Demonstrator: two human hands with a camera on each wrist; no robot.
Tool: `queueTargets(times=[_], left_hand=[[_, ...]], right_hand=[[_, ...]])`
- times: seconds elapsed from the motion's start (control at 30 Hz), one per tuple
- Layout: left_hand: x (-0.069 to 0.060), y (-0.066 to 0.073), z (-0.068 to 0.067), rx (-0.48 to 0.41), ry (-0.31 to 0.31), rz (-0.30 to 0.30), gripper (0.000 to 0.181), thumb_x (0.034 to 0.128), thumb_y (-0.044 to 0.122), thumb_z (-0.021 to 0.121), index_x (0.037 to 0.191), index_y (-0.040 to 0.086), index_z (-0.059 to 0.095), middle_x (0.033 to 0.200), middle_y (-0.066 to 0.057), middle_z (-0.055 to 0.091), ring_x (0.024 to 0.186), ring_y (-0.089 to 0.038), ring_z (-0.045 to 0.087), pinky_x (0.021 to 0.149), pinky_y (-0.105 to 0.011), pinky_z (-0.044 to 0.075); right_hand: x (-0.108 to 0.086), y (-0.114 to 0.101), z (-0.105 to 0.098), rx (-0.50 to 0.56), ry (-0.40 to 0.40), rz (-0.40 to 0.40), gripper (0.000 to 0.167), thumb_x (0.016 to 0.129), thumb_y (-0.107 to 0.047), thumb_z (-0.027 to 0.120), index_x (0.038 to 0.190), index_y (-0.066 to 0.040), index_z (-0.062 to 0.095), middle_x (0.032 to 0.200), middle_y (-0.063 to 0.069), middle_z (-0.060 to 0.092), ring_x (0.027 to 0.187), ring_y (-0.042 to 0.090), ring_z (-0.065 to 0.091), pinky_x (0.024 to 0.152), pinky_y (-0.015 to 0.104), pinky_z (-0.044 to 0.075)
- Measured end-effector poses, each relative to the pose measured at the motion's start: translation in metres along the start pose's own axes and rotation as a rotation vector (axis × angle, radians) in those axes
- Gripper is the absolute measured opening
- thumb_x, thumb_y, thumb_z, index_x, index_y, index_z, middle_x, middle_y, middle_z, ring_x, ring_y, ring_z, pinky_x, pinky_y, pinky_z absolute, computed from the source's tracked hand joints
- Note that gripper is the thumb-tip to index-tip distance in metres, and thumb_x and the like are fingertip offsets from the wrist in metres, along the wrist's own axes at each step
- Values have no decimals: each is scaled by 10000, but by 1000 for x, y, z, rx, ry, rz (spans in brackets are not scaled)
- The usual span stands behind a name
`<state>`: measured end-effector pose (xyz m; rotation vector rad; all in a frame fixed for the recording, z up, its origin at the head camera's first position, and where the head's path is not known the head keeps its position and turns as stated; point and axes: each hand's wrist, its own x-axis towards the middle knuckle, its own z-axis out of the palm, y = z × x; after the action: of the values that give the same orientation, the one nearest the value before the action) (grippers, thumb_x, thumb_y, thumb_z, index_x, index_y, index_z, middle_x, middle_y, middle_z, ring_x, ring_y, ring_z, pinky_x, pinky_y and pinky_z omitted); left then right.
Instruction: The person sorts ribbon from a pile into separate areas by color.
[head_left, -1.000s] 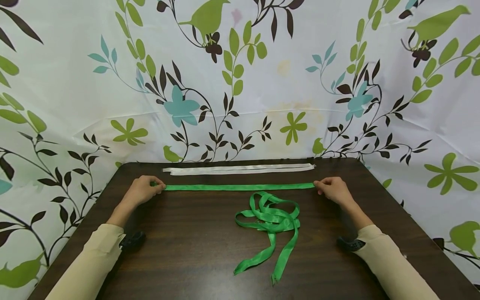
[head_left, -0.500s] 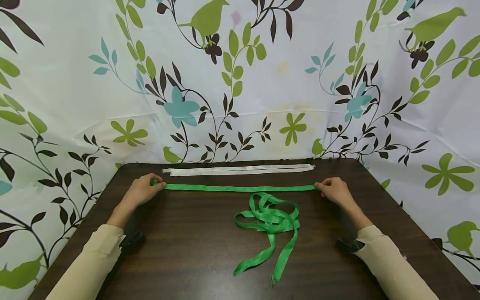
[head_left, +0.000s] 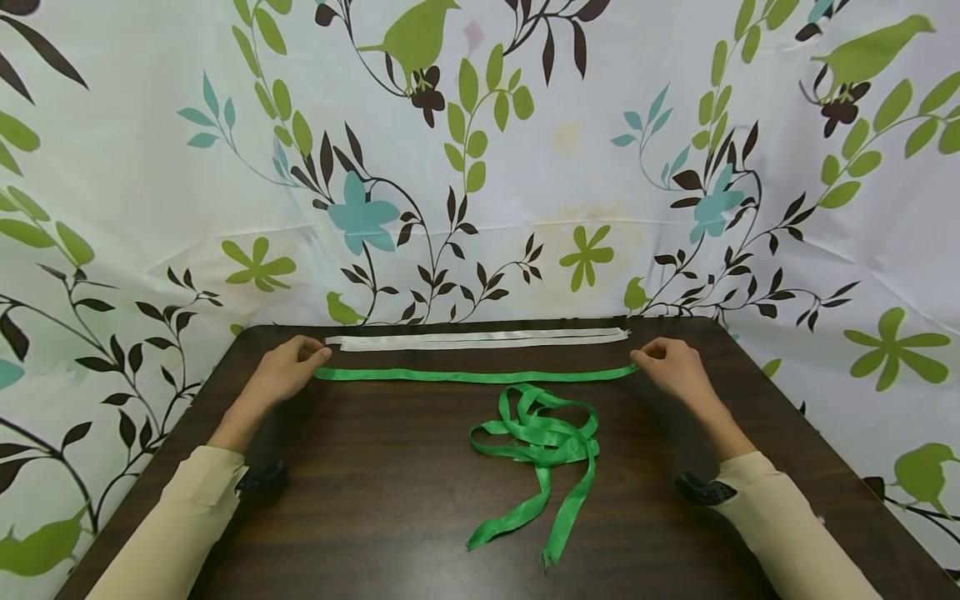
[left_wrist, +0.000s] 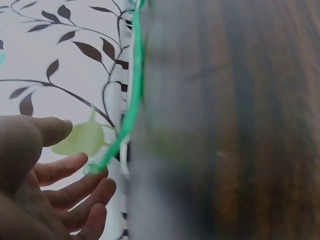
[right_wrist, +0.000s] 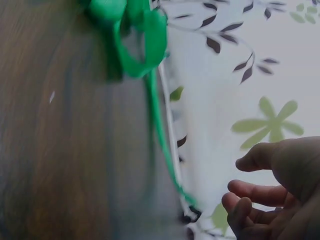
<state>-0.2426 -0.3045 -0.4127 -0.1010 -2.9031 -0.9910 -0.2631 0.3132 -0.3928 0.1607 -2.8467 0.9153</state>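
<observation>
A green ribbon [head_left: 480,377] lies stretched from left to right across the dark table. At its left end my left hand [head_left: 283,371] hovers; in the left wrist view the thumb and fingers are spread apart, and the ribbon's end [left_wrist: 95,168] appears at the fingertips, whether touching I cannot tell. By the other end is my right hand [head_left: 672,369], its thumb parted from its fingers in the right wrist view, with the ribbon [right_wrist: 161,132] away from them. Nearer the front, a loose tangle of green ribbon [head_left: 547,437] trails two tails toward the table's front.
White strips [head_left: 480,339] lie side by side along the far edge of the table [head_left: 360,500], behind the stretched ribbon. A patterned cloth [head_left: 480,167] hangs directly behind the table. Dark devices [head_left: 262,478] sit at both wrists.
Both hands have let go of the stretched ribbon, which they pinched at its ends before, and have lifted slightly. More of the ribbon's left end shows now. The tangle has not moved.
</observation>
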Motion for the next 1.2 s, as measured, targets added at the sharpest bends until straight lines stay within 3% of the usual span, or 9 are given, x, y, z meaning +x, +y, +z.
queueTargets(times=[0.1, 0.23, 0.37, 0.53, 0.83, 1.07, 1.2], left_hand=[[-1, 10, -4, 15, 56, 41, 534, 1078, 401, 505, 1319, -73, 542, 1232, -310, 585, 1112, -469, 568, 842, -593, 469], [-4, 28, -7, 25, 101, 93, 482, 1074, 360, 528, 1290, -68, 573, 1188, -282, 612, 1101, -449, 574, 865, -603, 454], [-10, 47, -7, 16, 94, 136, 491, 1072, 388, 522, 1303, -40, 585, 1164, -251, 642, 1086, -426, 593, 870, -597, 456], [-15, 63, -6, 24, 89, 180, 464, 1069, 381, 529, 1296, -17, 604, 1151, -235, 657, 1053, -405, 611, 868, -587, 459], [-18, 69, -14, 14, 109, 166, 529, 1073, 465, 483, 1296, 3, 613, 1185, -202, 652, 1072, -379, 610, 847, -568, 473], [-19, 76, -9, 19, 93, 187, 529, 1070, 479, 485, 1280, 15, 628, 1184, -176, 661, 1061, -360, 622, 861, -563, 477], [-21, 83, -4, 59, 100, 232, 421, 1068, 414, 534, 1214, 43, 669, 1142, -147, 679, 1022, -342, 632, 847, -561, 479]], right_hand=[[-2, -13, -4, 2, -29, -46, 433, 1038, -403, 595, 1150, 4, 694, 1108, 215, 673, 964, 384, 626, 741, 514, 501], [-7, -34, -5, 3, -155, -107, 387, 1029, -394, 623, 1135, -34, 715, 985, 135, 702, 884, 334, 649, 704, 459, 511], [-13, -54, -3, 5, -275, -157, 309, 1026, -362, 638, 1099, -75, 728, 844, 37, 683, 784, 286, 646, 651, 403, 502], [-19, -68, 0, 5, -314, -185, 281, 1021, -352, 649, 1101, -93, 724, 819, 15, 664, 720, 245, 629, 619, 390, 496], [-26, -76, 7, 19, -400, -236, 297, 1010, -353, 668, 1126, -84, 714, 884, 54, 693, 787, 288, 656, 639, 387, 499], [-31, -80, 31, 43, -567, -448, 261, 1004, -261, 689, 1161, -54, 714, 1028, -25, 693, 848, 152, 641, 690, 357, 520], [-33, -83, 46, -16, -578, -553, 253, 987, -247, 715, 1170, -72, 719, 1114, 17, 679, 914, 178, 640, 733, 365, 523]])
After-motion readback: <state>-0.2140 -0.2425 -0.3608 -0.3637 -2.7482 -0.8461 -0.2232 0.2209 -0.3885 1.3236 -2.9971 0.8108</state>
